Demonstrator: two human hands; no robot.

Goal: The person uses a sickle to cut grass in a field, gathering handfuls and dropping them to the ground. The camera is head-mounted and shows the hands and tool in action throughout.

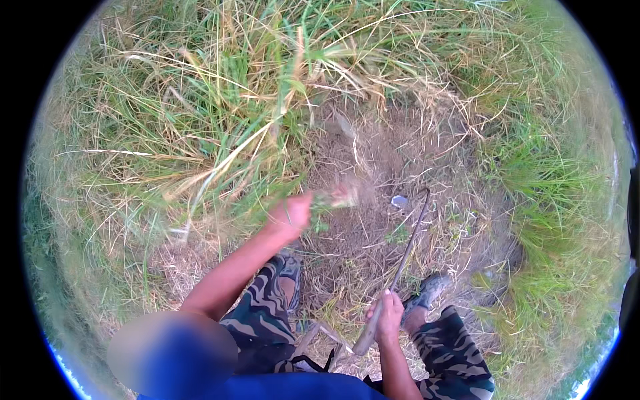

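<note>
My left hand (292, 212) is blurred by motion over the left side of the bare soil. It is closed around a tuft of grass (345, 196), whose pale, reddish root end sticks out to the right, while green blades trail on the other side. In my right hand (389, 315), low between my feet, is a hand tool with a worn wooden handle (366, 340). Its thin dark metal shank (412, 235) slants up and away, ending in a small hook above the ground. Beside that hooked tip lies a small pale, shiny piece (399, 201) of unclear material.
Bare soil (370, 240) strewn with dry stalks lies before me. Tall mixed green and dry grass (225, 100) borders it ahead and left; green tufts (545, 175) stand to the right. My shoes (432, 292) flank the patch. Below me are wooden bars (307, 340), perhaps a low stool.
</note>
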